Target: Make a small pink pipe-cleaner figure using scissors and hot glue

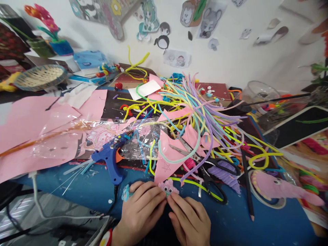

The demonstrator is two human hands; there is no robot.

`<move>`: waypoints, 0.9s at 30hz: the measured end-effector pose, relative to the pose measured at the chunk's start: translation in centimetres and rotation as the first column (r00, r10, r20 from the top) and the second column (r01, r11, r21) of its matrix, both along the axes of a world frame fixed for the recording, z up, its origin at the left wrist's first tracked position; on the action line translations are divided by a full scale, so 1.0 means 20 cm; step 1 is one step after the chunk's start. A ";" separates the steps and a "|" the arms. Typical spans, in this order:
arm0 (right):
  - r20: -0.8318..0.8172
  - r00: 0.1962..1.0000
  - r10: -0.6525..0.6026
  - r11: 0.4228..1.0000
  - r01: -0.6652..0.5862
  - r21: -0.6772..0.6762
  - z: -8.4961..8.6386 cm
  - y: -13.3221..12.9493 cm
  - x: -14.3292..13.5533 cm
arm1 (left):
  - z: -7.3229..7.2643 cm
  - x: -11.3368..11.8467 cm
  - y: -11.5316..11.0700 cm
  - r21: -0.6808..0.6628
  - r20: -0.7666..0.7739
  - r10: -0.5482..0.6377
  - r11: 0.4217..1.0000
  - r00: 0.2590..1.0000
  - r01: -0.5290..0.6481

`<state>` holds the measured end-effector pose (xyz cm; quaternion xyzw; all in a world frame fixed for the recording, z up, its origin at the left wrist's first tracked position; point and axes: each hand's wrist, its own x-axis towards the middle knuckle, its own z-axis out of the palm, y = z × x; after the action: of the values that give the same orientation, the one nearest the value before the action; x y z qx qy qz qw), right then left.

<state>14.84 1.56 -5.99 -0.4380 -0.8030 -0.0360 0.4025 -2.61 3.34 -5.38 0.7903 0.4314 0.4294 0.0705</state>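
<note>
At the table's front edge, my left hand (145, 205) and my right hand (189, 217) meet with their fingertips pinched together. Between them they hold a small fuzzy pink figure (168, 186) with googly eyes; its lower part is hidden by my fingers. A small light-blue fuzzy piece (125, 193) shows beside my left hand; I cannot tell whether it touches the hand. Just beyond lies pink paper (164, 167) with a star drawn on it. Black-handled scissors (215, 189) rest to the right, and a blue glue gun (110, 162) lies to the left.
A big bundle of pastel pipe cleaners (202, 106) spreads over the middle. Pink sheets (23, 126) cover the left. On the right are a black pencil (247, 188), a tape roll (278, 203) under a pink fuzzy figure (279, 186), and a tablet (299, 126). A woven basket (41, 78) stands at back left.
</note>
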 end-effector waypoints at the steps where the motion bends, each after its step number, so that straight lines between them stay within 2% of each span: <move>1: 0.004 1.000 -0.006 1.000 0.006 -0.002 -0.01 0.00 0.00 | 0.00 0.00 0.00 -0.005 0.008 0.004 1.000 1.000 -0.004; 5: -0.024 1.000 -0.013 1.000 0.013 -0.004 -0.04 -0.03 0.04 | 0.01 0.00 0.01 -0.037 0.066 0.020 0.999 0.998 -0.018; 11: -0.192 0.961 -0.197 0.980 0.197 -0.018 -0.08 -0.03 0.04 | 0.01 -0.02 0.01 -0.062 0.094 0.003 0.998 0.996 0.003; 17: -0.201 0.963 -0.181 0.982 0.188 0.014 -0.07 -0.01 0.03 | 0.01 -0.02 0.00 -0.057 0.073 0.009 0.998 0.997 -0.005; 19: -0.173 0.959 -0.224 0.972 0.232 0.026 -0.06 -0.01 0.02 | 0.01 -0.02 0.01 -0.051 0.072 0.012 0.999 0.997 -0.008; 23: 0.025 0.938 -0.347 0.937 0.348 -0.023 -0.04 0.01 -0.02 | 0.01 -0.01 0.01 -0.038 0.067 0.024 0.999 0.997 -0.021; 27: 0.132 0.938 -0.321 0.936 0.335 -0.105 -0.02 0.03 -0.03 | 0.01 -0.01 0.01 -0.029 0.068 0.035 0.999 0.997 -0.033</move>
<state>14.25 2.18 -6.37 -0.5878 -0.7406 -0.0764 0.3165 -2.71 3.57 -5.23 0.7665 0.4483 0.4512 0.0890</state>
